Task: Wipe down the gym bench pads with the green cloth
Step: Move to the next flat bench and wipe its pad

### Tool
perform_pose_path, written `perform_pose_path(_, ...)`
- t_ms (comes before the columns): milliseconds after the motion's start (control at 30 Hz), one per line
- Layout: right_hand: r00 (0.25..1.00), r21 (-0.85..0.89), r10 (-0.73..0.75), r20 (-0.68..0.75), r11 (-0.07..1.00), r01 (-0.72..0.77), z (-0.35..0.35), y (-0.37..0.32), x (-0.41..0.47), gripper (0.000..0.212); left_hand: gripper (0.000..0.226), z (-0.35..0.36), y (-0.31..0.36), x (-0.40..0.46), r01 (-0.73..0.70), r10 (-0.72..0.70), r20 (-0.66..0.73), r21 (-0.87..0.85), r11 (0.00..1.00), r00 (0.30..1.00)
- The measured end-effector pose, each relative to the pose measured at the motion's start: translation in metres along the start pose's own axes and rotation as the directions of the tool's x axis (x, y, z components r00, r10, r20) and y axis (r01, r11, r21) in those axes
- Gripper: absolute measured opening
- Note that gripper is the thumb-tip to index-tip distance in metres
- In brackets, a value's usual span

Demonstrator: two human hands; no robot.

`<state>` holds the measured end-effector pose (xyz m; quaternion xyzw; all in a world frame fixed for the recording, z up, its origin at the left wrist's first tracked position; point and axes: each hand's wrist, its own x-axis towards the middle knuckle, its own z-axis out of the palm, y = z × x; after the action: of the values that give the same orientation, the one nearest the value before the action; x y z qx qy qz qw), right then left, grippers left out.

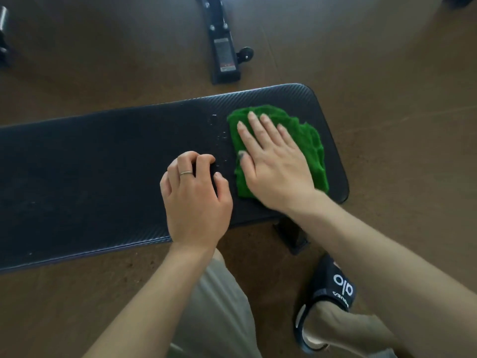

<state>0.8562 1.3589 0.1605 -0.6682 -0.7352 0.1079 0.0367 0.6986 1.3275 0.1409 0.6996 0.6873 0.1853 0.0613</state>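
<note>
A long black bench pad runs across the view from the left edge to its rounded right end. The green cloth lies crumpled on the pad near that right end. My right hand presses flat on the cloth with straight, spread fingers. My left hand, with a ring on one finger, rests on the bare pad just left of the cloth, its fingers curled with the tips on the pad and nothing in them. Small droplets glisten on the pad left of the cloth.
Brown floor surrounds the bench. A black steel frame foot with a small wheel lies beyond the pad. A bench leg shows under the near edge. My foot in a black slide sandal stands at lower right.
</note>
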Motion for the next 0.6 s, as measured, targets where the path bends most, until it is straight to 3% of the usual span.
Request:
perform_pose_path(133,0.997,-0.03,-0.055,0.055,0.998,0.056,0.007,-0.004,-0.043,0.061,0.027,0.002,-0.001,-0.001,0.007,-0.007,-0.01,0.004,1.0,1.0)
perform_pose_path(267,0.994,-0.038,-0.096,0.045,0.994,0.098,0.003,0.004,0.016,0.06,0.026,0.002,0.0,0.0,-0.011,0.011,-0.007,0.031,0.999,1.0)
perform_pose_path(400,0.999,-0.051,-0.023,0.023,0.998,0.025,-0.002,0.005,0.082,0.06,0.024,0.004,0.0,0.001,-0.018,0.019,-0.018,0.038,0.999,1.0)
perform_pose_path(600,0.994,-0.004,0.105,-0.023,0.994,-0.105,-0.008,0.03,0.089,0.06,0.025,0.002,-0.006,0.0,-0.019,0.018,-0.036,-0.019,1.0,0.999)
